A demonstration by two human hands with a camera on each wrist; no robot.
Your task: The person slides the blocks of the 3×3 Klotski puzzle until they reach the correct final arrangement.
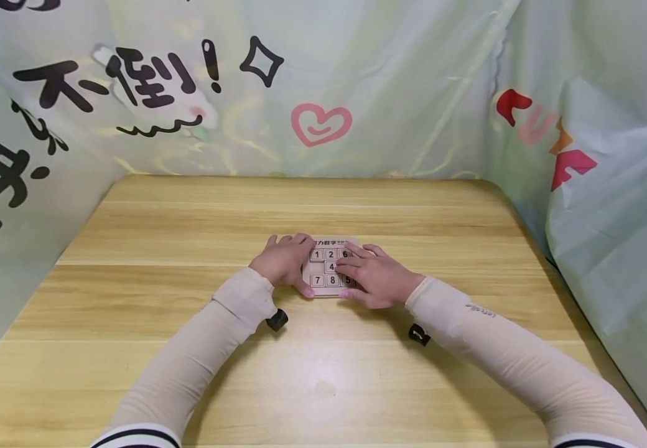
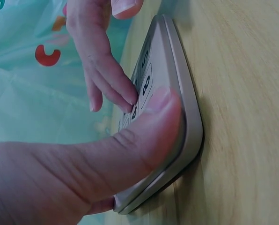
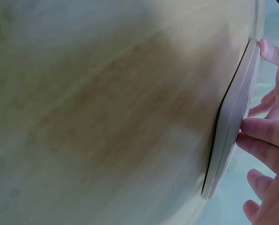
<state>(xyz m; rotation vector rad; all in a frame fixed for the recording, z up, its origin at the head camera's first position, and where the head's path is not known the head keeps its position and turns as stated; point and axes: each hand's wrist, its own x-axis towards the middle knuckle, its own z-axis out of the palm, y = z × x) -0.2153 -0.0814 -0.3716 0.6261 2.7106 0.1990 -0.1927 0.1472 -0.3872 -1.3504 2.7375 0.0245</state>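
Note:
A pale number slide puzzle (image 1: 328, 292) lies flat near the middle of the table. Its tiles 1, 2 and 6 show in the top row, 4 in the middle row with a gap to its left, and 7, 8 and 5 in the bottom row. My left hand (image 1: 287, 260) holds the board's left side, thumb (image 2: 160, 117) on the near corner and fingers toward the far edge. Over the board's right part, my right hand (image 1: 381, 279) touches the tiles with extended fingertips (image 3: 252, 125), hiding the right end of the middle row.
The wooden table (image 1: 323, 373) extends around the puzzle on all sides. A printed sheet (image 1: 402, 93) hangs behind it and along the right edge. Small black wrist devices (image 1: 277, 320) sit under both cuffs.

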